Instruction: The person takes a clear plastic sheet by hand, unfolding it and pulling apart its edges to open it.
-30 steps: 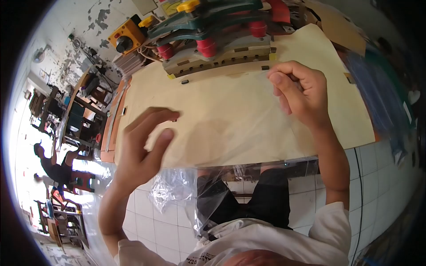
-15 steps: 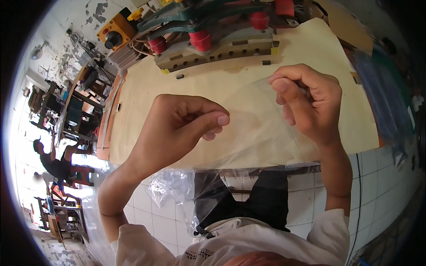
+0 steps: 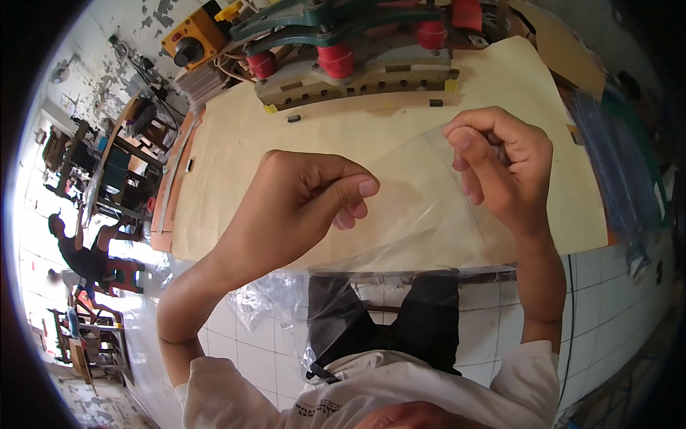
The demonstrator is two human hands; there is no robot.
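A thin clear plastic sheet (image 3: 418,207) stretches between my hands over the cream-coloured board (image 3: 229,157). My left hand (image 3: 307,200) is pinched on its left edge, thumb against forefinger. Its upper right corner is pinched in my right hand (image 3: 504,157), which is held a little higher. The lower part of the plastic hangs in loose folds past the board's front edge, over my lap. Because the sheet is transparent, its outline is hard to follow near my left fingers.
A green machine with red cylinders (image 3: 336,61) and a metal bar stands at the board's far edge. Left of it is a yellow control box (image 3: 193,39). Blue plastic (image 3: 618,164) lies at the right. A seated person (image 3: 89,250) is far left.
My left hand has moved right and gone from open fingers to a pinch on the plastic sheet. My right hand has shifted slightly right, still pinching its corner.
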